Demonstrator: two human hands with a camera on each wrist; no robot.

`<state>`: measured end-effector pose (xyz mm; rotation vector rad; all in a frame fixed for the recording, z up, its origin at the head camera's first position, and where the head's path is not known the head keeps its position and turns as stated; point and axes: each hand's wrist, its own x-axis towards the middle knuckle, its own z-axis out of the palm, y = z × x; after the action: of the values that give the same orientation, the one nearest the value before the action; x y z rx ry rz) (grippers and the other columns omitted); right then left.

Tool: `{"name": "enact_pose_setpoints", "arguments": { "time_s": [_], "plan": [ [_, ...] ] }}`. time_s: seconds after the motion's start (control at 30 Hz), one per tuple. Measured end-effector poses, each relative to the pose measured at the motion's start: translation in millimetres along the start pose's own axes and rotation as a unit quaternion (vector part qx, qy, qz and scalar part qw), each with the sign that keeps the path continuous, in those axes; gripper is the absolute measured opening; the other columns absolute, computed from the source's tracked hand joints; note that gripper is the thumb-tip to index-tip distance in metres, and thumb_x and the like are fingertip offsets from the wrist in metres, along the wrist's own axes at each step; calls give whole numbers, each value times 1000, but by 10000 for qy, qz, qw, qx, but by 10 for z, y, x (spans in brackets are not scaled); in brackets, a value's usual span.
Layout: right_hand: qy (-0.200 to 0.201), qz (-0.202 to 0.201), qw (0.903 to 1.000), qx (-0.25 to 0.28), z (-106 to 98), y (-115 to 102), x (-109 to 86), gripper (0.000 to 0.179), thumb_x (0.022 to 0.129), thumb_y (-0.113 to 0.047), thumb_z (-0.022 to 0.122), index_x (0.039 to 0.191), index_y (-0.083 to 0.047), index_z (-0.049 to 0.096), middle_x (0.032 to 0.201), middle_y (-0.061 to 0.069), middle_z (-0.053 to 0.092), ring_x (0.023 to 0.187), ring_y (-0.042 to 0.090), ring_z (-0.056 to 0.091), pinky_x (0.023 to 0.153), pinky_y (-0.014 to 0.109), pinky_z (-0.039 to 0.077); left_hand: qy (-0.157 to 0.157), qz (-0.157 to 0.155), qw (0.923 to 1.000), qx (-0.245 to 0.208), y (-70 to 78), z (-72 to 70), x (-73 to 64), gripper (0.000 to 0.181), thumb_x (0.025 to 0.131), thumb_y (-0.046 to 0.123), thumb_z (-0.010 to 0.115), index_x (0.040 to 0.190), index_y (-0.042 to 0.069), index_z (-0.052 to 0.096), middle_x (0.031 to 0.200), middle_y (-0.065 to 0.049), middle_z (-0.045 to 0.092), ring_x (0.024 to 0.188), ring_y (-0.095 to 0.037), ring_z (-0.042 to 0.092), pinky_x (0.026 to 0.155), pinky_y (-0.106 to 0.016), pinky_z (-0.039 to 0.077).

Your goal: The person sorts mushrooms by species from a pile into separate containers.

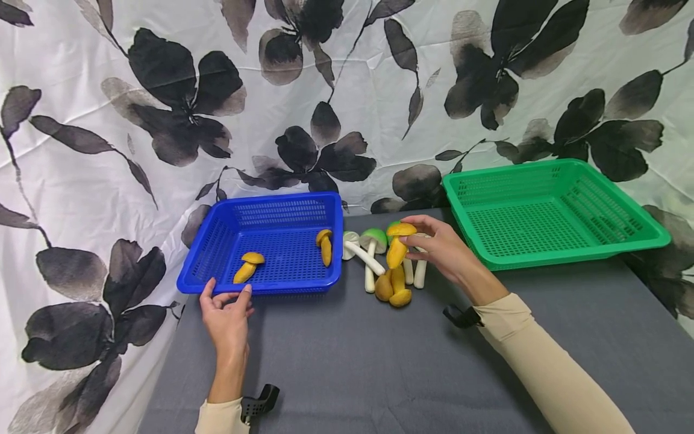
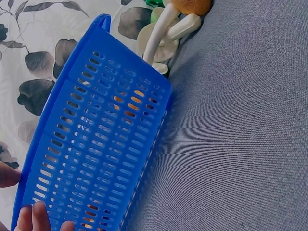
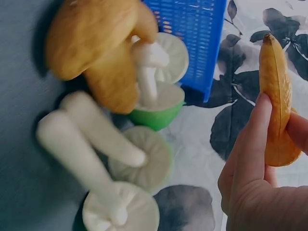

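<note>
My right hand [image 1: 447, 256] pinches a yellow toy mushroom [image 1: 397, 252] between thumb and fingers, above a pile of mushrooms; the right wrist view shows its yellow stem [image 3: 274, 86] pointing up. My left hand [image 1: 228, 319] holds the front rim of a blue plastic basket [image 1: 287, 244], with fingertips against its outer wall. Inside the basket lie two yellow mushrooms, one at front left [image 1: 249, 267] and one at the right side [image 1: 325, 247]. Below the raised mushroom are brownish-yellow mushrooms [image 1: 400, 295] and several white-stemmed ones with green caps [image 1: 374, 238].
A green plastic basket [image 1: 526, 223] stands at the right, beyond the pile. Grey cloth [image 1: 352, 361] covers the table. Behind it hangs a white curtain [image 1: 179, 30] with dark flowers. A black wrist mount [image 1: 260, 401] sticks out beside my left sleeve.
</note>
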<state>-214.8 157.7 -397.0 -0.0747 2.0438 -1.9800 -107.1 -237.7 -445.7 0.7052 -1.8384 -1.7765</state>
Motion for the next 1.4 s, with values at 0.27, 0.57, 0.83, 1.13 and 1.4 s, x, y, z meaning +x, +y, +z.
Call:
{"name": "enact_pose_setpoints", "arguments": {
  "time_s": [0.27, 0.57, 0.83, 1.13, 1.4],
  "plan": [
    [-180, -27, 9995, 243, 179, -121, 158, 55, 95, -13, 72, 145, -8, 49, 141, 14, 49, 120, 30, 60, 93, 43, 59, 1, -29, 10000, 52, 16, -5, 9, 84, 89, 19, 81, 156, 17, 31, 106, -12, 54, 72, -14, 64, 62, -25, 61],
    [-327, -94, 9985, 422, 330, -257, 289, 50, 96, -13, 70, 142, -7, 51, 139, 13, 52, 118, 29, 61, 90, 41, 60, 38, 28, 9999, 117, 15, 10, 12, 82, 89, 19, 81, 155, 20, 33, 104, -7, 55, 73, -15, 65, 63, -25, 61],
    [-505, 24, 9967, 643, 483, -346, 349, 46, 98, -10, 67, 142, -9, 53, 137, 13, 54, 115, 27, 63, 89, 39, 61, 53, 14, 10000, 82, 6, 7, 4, 82, 89, 19, 81, 155, 18, 33, 106, -12, 55, 74, -18, 65, 63, -25, 61],
    [-700, 106, 9945, 767, 594, -387, 422, 47, 97, -11, 69, 142, -10, 54, 136, 13, 56, 114, 26, 64, 98, 48, 56, 42, 96, 9998, 195, -14, -1, -4, 82, 89, 22, 81, 156, 19, 33, 103, -7, 55, 75, -20, 65, 64, -25, 61],
    [-765, 246, 9942, 711, 679, -417, 526, 48, 96, -13, 71, 142, -12, 54, 137, 11, 58, 121, 30, 62, 96, 44, 58, 40, 128, 9998, 162, -36, -4, -10, 83, 89, 21, 81, 156, 17, 32, 103, -8, 55, 74, -19, 65, 63, -25, 61]
  ]
}}
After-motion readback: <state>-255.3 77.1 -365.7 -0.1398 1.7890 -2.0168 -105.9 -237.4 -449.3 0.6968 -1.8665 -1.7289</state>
